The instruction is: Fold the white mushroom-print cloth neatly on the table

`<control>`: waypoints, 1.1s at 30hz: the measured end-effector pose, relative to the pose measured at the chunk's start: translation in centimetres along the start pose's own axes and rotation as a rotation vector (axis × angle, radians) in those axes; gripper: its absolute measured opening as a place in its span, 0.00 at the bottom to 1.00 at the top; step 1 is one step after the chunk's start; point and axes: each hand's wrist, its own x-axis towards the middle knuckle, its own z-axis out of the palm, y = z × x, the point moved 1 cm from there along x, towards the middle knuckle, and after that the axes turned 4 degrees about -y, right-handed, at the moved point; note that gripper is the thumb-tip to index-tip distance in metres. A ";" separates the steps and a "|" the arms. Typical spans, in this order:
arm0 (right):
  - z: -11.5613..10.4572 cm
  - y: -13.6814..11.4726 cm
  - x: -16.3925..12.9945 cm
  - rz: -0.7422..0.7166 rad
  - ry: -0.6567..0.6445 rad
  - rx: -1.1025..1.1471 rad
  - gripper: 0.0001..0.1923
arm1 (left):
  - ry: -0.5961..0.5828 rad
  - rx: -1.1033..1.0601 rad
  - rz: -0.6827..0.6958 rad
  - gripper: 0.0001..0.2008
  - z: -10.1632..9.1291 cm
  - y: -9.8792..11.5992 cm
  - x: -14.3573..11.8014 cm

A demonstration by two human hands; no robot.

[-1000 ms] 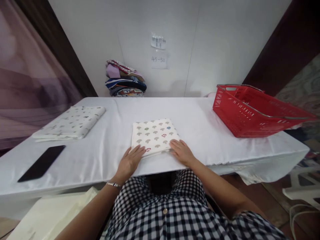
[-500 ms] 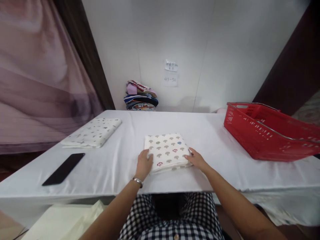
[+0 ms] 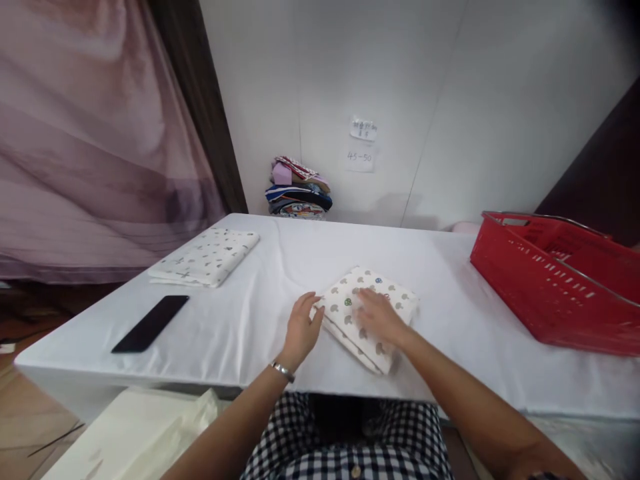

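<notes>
A folded white cloth (image 3: 360, 333) printed with grey mushrooms and a few coloured ones lies on the table before me, turned so that one corner points toward my body. At its left corner is my left hand (image 3: 301, 330), thumb and fingers apart, fingertips at the cloth's edge. My right hand (image 3: 381, 317) rests spread on top of the cloth, slightly smeared by motion. It covers part of the print.
Another folded white printed cloth (image 3: 207, 257) lies at the table's left, with a black phone-like slab (image 3: 151, 324) in front of it. A red plastic basket (image 3: 550, 287) stands on the right. Behind the white-covered table (image 3: 225, 333) is a stack of folded fabrics (image 3: 300, 190).
The mushroom cloth has been turned from lying square to lying cornerwise. My right hand has moved from its right edge onto its top. The whole view has shifted a little.
</notes>
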 end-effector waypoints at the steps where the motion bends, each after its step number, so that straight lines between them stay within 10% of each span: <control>1: 1.2 -1.8 -1.0 -0.034 -0.044 -0.034 0.24 | -0.025 0.053 0.034 0.14 0.4 -0.4 0.6; 6: 4.7 -6.3 -7.1 -0.138 -0.003 -0.120 0.35 | -0.149 0.195 0.078 0.16 3.4 -2.7 0.9; 14: 3.9 -5.4 -10.4 -0.140 -0.004 -0.147 0.27 | -0.115 0.165 0.096 0.18 3.3 -3.8 1.0; 20: 2.0 2.0 -11.2 -0.152 0.062 -0.189 0.21 | -0.134 0.145 0.158 0.16 3.0 -1.8 -2.0; 24: -1.8 7.9 -11.9 0.106 0.088 -0.183 0.26 | -0.281 0.008 0.211 0.14 3.4 0.8 -5.5; 33: -1.0 1.7 -6.2 -0.009 0.207 -0.004 0.19 | -0.252 -0.325 -0.315 0.10 3.4 1.6 -2.8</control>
